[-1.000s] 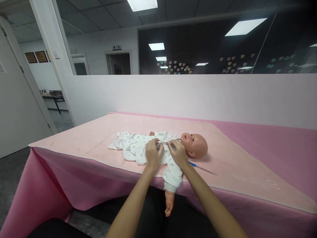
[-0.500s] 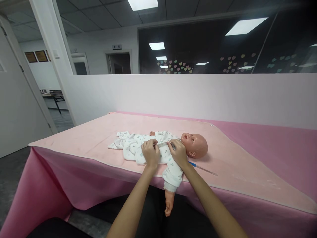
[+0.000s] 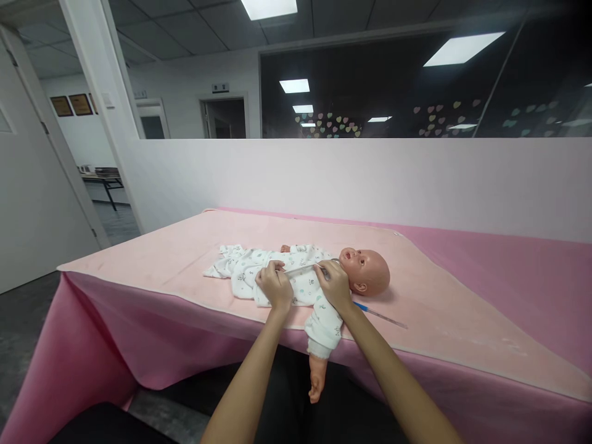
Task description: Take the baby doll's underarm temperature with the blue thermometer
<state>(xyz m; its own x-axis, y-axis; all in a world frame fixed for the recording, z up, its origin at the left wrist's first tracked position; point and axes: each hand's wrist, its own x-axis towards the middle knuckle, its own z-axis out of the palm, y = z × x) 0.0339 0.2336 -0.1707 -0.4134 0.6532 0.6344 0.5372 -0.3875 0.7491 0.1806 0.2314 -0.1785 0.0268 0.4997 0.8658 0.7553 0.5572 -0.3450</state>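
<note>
as doll arm overhangs table edge, left hand, right hand fingers pinch onesie.

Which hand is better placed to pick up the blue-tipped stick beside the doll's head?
Right, probably. The right hand pinches the doll's garment near the neck, and the blue-tipped stick lies on the mat just past that wrist. The left hand grips the garment farther away.

Indoor, evenly bright. Main source: 1 ceiling panel overhead, far, blown white; more panels glint in dark glass. Soft short shadow near-right of doll head on pink cloth. White romper bright, print readable. Deep shade under table, near. Wide-angle bend: pillar left leans. Top-right corner vignetted. Mid-scene sharp.
</note>
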